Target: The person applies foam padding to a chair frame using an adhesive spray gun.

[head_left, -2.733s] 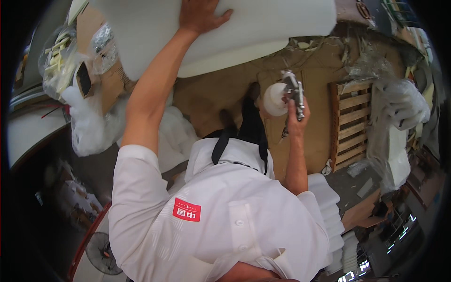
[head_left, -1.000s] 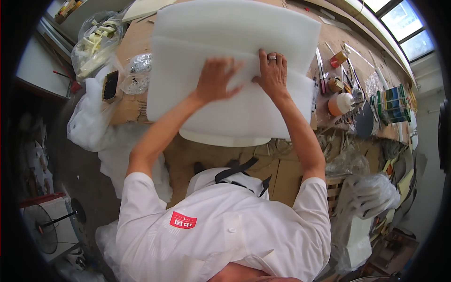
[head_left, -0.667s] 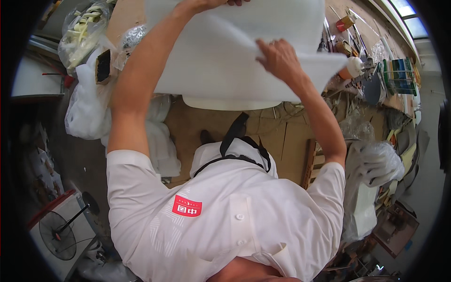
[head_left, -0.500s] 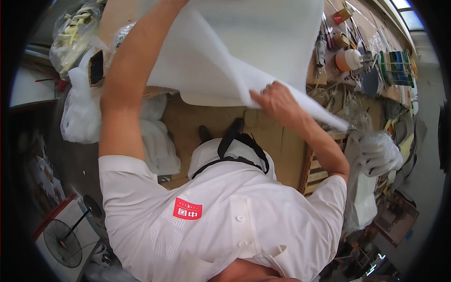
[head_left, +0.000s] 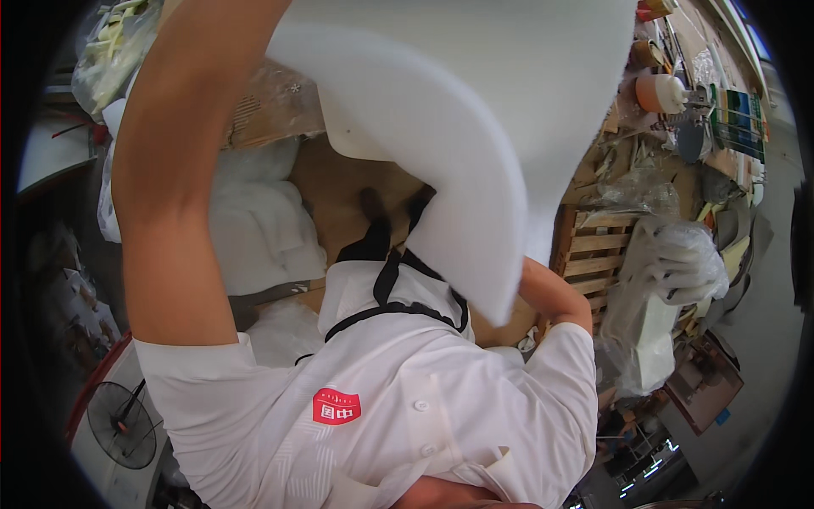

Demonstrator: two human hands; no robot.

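A soft white sheet of padding (head_left: pixel 475 212) curls down in a wide fold toward my body, its edge smeared by motion. Behind the fold lies a pale cream surface (head_left: pixel 365 131) with a rounded corner and a small dark dot, at the table's near side. My left arm reaches past the top edge, so its hand is out of the picture. My right forearm bends in under the sheet's low corner; the sheet covers that hand, and its grip cannot be seen.
Bottles and tools, among them an orange-and-white bottle (head_left: pixel 660 93), stand at the far right of the table. A wooden pallet (head_left: pixel 593 254) and plastic-wrapped padding (head_left: pixel 678 263) are to the right. White padding (head_left: pixel 259 225) is heaped at left, near a black fan (head_left: pixel 123 424).
My right hand has drawn back toward my body and gone behind the sheet. The sheet's folded edge has swung nearer and lower. My left hand stays beyond the top edge.
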